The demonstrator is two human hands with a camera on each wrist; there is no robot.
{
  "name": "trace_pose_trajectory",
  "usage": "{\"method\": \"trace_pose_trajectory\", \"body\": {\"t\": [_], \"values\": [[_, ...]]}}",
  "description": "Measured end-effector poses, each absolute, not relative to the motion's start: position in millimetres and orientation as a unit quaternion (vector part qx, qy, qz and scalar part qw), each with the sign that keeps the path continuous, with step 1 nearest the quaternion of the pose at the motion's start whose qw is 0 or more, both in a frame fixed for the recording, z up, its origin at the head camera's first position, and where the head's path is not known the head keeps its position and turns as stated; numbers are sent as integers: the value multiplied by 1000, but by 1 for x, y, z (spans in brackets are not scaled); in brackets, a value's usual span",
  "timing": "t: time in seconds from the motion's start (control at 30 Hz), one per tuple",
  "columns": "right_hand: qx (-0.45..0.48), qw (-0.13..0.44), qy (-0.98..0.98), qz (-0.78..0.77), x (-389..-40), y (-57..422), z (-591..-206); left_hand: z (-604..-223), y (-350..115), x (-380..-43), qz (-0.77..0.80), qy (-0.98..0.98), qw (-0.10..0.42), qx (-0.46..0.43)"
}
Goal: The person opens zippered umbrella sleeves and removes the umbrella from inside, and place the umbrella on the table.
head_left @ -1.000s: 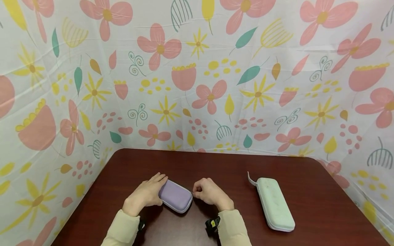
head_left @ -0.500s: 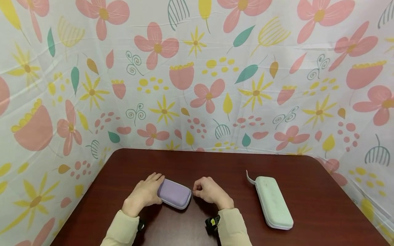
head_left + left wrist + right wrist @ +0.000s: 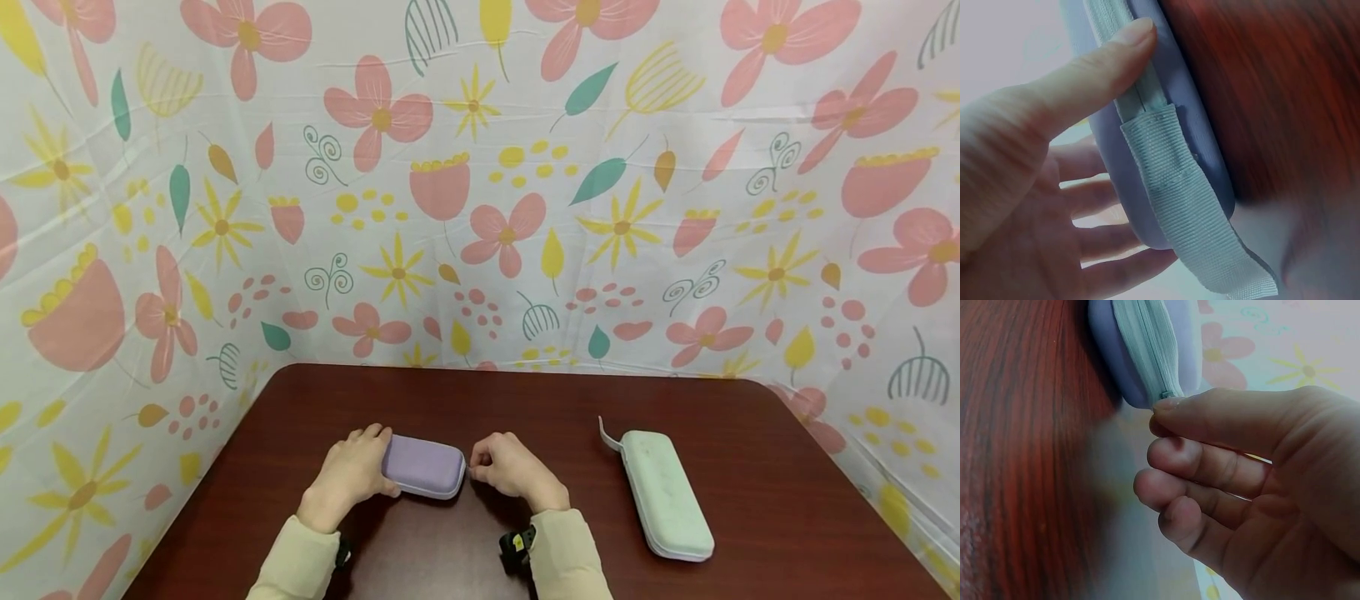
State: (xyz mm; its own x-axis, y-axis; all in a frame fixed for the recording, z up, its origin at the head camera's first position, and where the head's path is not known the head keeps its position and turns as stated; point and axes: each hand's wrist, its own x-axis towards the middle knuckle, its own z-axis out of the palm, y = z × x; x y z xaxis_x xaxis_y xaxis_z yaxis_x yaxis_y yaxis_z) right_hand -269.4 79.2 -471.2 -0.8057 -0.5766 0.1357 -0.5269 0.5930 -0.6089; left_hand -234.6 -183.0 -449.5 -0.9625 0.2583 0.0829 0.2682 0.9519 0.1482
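White fabric printed with pink, yellow and green flowers and leaves fills the upper frame behind one dark reddish-brown, wood-grained table with rounded far corners. On it lie two zippered cases, with two hands in two cream sleeves.

At lower left of centre, the left hand is partly open round the left end of one rounded, oblong lilac case, gripping it with the thumb on one side and the fingers on the other. This case lies at lower centre between the hands, smooth-topped and apparently closed; one pale grey-blue fabric zip runs along its side, and one ribbed webbing strap hangs from its end.

Just right of it, the right hand has its fingers curled, thumb and forefinger pinching the zip pull, mostly hidden by their tips.

At lower right, well apart, lies one long mint-green case, its single pale strap curving up at the far end.
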Motion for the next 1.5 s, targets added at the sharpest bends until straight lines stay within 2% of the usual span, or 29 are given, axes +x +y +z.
{"method": "trace_pose_trajectory", "body": {"t": [0.3,0.67,1.07,1.5], "values": [[-306,38,895,-322,-270,76,-472,-453,-181,-235,-68,-988,70,-121],[-306,45,894,-323,-269,73,-472,-453,-179,-232,-83,-987,93,-101],[-310,31,894,-323,-271,71,-473,-458,-177,-232,-73,-980,163,-88],[-306,22,895,-323,-271,69,-474,-460,-173,-232,-95,-981,155,-65]]}}
